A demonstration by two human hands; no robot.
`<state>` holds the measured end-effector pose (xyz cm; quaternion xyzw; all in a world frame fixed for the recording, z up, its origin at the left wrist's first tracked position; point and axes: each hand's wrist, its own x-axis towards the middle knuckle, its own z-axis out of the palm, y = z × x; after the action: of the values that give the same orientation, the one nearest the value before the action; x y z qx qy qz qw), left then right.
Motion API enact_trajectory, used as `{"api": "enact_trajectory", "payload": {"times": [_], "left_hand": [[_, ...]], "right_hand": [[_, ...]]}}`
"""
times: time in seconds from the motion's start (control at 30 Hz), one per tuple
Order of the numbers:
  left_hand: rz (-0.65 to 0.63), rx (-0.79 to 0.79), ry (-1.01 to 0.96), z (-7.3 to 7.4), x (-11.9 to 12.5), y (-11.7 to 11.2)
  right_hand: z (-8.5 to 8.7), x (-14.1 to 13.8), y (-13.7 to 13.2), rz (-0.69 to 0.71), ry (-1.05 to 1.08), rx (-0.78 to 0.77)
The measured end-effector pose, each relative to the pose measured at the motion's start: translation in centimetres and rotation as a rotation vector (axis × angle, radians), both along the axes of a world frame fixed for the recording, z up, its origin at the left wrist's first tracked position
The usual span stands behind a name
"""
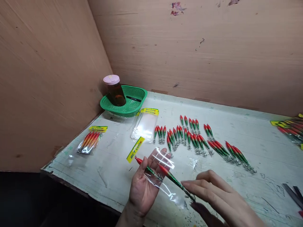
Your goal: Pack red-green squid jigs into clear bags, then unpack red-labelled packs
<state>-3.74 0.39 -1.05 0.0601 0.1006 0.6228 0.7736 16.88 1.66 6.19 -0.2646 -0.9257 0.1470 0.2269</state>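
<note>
My left hand (145, 190), palm up, holds a clear plastic bag (169, 193) with a yellow-and-green "BCT LURE" header (135, 149). My left thumb presses on a red-and-green squid jig (151, 171), which lies along the bag; whether it is inside is hard to tell. My right hand (220, 197) pinches a second squid jig (174, 179) near its hook end, its red tip pointing over my left palm. Beyond my hands, several more squid jigs (197, 140) lie in rows on the white tabletop (113, 170).
A stack of clear header bags (145, 126) lies behind my left hand. At the back left, a green basket (129, 112) holds a brown jar (116, 94) and a black pen (133, 99). A packed bag of orange jigs (90, 142) lies left; scissors (293, 194) and packed lures (292, 129) lie right.
</note>
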Motion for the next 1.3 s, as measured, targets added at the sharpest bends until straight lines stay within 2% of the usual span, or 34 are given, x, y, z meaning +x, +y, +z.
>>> {"api": "enact_trajectory", "payload": {"times": [0.13, 0.2, 0.33, 0.4, 0.57, 0.63, 0.7, 0.8, 0.9, 1.0, 1.1, 1.3], "left_hand": [[-0.082, -0.034, -0.027, 0.1, 1.3, -0.4], [-0.106, -0.031, -0.046, 0.1, 1.7, -0.6], [-0.137, -0.028, -0.061, 0.2, 2.0, -0.7], [-0.158, -0.035, -0.066, 0.4, 2.2, -0.7], [-0.187, -0.058, -0.077, 0.5, 2.7, -0.8], [-0.185, -0.056, -0.075, 0.2, 2.8, -1.0], [-0.189, -0.028, -0.086, -0.3, 2.8, -1.1], [-0.229, 0.061, -0.115, -1.2, 2.7, -1.0], [-0.278, 0.144, -0.159, -1.7, 2.8, -0.7], [-0.329, 0.207, -0.219, -1.8, 3.2, -0.4], [-0.341, 0.226, -0.219, -1.6, 3.6, -0.4], [-0.350, 0.161, -0.130, -1.4, 3.9, -0.5]], "right_hand": [[-1.7, -0.9, -0.2, -0.097, 0.079, 0.296], [-1.9, -1.0, -0.3, -0.140, 0.119, 0.396], [-1.4, -0.8, -0.5, -0.162, 0.041, 0.321], [-1.3, -1.0, -0.7, -0.177, 0.076, 0.274], [-2.1, -1.9, -1.6, -0.231, 0.191, 0.320], [-2.2, -1.1, -2.0, -0.276, 0.244, 0.345], [-2.3, 1.1, -1.7, -0.366, 0.274, 0.395], [-3.1, 7.5, 0.1, -0.547, 0.116, 0.422], [-5.2, 15.7, 2.7, -0.744, -0.032, 0.273], [-7.7, 21.5, 4.5, -0.774, -0.103, 0.116], [-9.5, 22.9, 5.3, -0.695, -0.128, 0.009], [-10.9, 21.4, 5.2, -0.678, -0.091, -0.054]]}}
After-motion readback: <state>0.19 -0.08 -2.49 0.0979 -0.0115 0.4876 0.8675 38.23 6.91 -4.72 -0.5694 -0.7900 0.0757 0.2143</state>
